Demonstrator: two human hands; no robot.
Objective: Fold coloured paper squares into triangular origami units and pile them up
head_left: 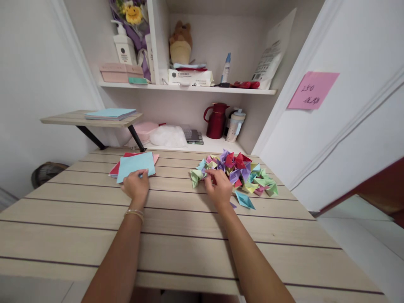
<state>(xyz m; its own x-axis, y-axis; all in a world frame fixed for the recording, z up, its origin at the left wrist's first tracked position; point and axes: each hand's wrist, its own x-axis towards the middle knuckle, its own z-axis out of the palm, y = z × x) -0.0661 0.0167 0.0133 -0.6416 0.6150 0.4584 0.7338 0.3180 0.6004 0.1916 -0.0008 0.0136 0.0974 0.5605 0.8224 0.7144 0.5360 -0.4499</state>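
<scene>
My left hand (136,185) is at the near right edge of a light blue paper sheet (134,164), its fingers closed on that edge. The sheet lies on top of a small stack with red paper (114,169) showing beneath. My right hand (219,185) is at the left front of a heap of folded paper boats (235,174) in purple, red, green, yellow and blue. Its fingers are pinched beside a purple fold, and what they hold is hard to make out. A single blue paper boat (244,199) lies right of my right wrist.
A small raised shelf (65,118) on black legs stands at the back left, bearing more light blue sheets (110,113). Behind the slatted table (176,219) are a dark red jug (216,120), a tumbler (235,126) and a white plastic bag (168,136). A wall rises at the right.
</scene>
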